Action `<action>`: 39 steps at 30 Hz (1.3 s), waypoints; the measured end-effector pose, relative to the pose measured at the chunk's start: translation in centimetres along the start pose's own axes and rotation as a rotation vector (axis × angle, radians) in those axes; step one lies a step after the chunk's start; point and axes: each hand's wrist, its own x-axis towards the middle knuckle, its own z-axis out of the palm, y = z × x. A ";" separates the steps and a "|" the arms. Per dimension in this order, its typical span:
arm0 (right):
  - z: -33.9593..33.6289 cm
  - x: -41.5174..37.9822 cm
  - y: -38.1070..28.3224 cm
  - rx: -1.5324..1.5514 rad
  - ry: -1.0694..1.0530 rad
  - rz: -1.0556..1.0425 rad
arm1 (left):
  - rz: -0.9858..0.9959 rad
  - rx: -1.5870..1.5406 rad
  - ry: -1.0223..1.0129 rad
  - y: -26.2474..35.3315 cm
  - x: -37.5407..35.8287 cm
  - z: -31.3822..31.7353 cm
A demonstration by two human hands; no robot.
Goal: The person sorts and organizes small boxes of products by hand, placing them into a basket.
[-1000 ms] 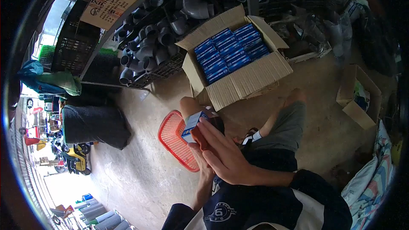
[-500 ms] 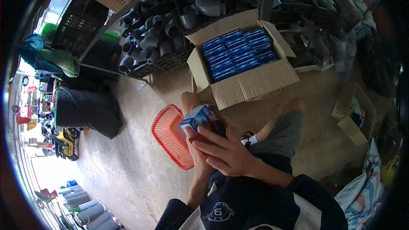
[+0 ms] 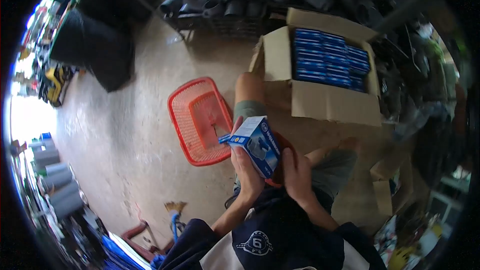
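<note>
A small blue-and-white carton [image 3: 257,145] printed with a picture of a fitting is tilted in front of my body. My left hand [image 3: 246,172] is closed round its left side, and a narrow flap sticks out at its upper left end. My right hand [image 3: 298,176] is closed at the carton's right, on a reddish object [image 3: 286,157] mostly hidden behind the carton and fingers; its kind cannot be made out. On the floor to the left lies a red plastic basket [image 3: 175,115] with a small thin item [image 3: 216,129] in it.
An open cardboard box [image 3: 335,107] filled with rows of blue cartons [image 3: 325,57] stands ahead to the right. Grey pipe elbows [image 3: 220,7] fill crates behind it. A smaller open box [image 3: 384,195] sits at right. Grey pipes [image 3: 60,185] lie at far left.
The view has turned, moving the cardboard box rightward in the picture. The carton now shows its printed face, and my right hand has moved from in front of it to its right side.
</note>
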 end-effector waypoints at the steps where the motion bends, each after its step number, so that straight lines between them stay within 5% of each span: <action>1: 0.0 0.3 0.5 0.096 -0.016 0.082 | -0.113 -0.166 -0.005 0.4 0.3 -0.9; 3: -0.5 0.8 2.1 0.280 -0.032 0.260 | -0.235 -0.441 -0.018 0.6 1.5 -3.1; 7: -3.4 0.9 5.5 0.120 0.118 0.356 | -0.257 -0.680 -0.100 -1.4 5.1 -12.2; 11: -7.0 0.4 8.0 0.042 0.325 0.518 | -0.229 -0.308 0.290 -7.5 9.3 -23.9; 16: -8.7 -0.4 9.9 -0.104 0.414 0.648 | -0.395 -0.232 0.375 -16.4 13.7 -37.1; 21: -9.0 -1.7 11.2 -0.112 0.459 0.722 | -0.456 0.300 0.557 -27.7 17.2 -45.3; 26: -8.3 -2.7 11.2 -0.123 0.496 0.815 | -0.629 0.604 0.591 -28.7 19.1 -46.1; 31: -6.9 -1.6 11.8 -0.215 0.550 0.923 | -0.223 1.449 0.340 -29.6 21.0 -47.3; 34: -6.6 -0.8 12.1 -0.246 0.509 0.953 | -0.294 1.741 0.082 -26.3 20.9 -44.7; 37: -6.5 -0.1 12.5 -0.309 0.579 1.024 | -0.180 1.902 -0.033 -29.5 20.4 -46.8; 39: -7.8 -0.3 13.0 -0.188 0.505 1.006 | -0.314 1.842 -0.002 -31.5 20.0 -47.2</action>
